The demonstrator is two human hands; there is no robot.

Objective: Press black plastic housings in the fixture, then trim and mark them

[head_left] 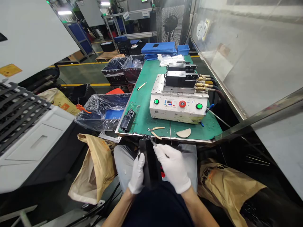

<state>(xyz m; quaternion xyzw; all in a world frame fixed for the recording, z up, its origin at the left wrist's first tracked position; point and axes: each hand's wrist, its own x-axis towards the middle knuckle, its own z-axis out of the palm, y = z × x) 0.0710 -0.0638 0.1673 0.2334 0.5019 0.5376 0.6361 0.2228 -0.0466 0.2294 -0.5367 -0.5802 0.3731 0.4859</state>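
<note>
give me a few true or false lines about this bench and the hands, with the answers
1. The left hand and the right hand both wear white gloves. True.
2. The left hand is empty. False: it is against a black block held upright in front of the person.
3. The pliers lie inside the plastic-lined bin. False: the tan-handled pliers lie on the green mat.
4. A red button sits between two green buttons on the white control unit. True.
5. Hose fittings come out of the unit's left side. False: the brass hose fittings are on its right side in this view.
</note>
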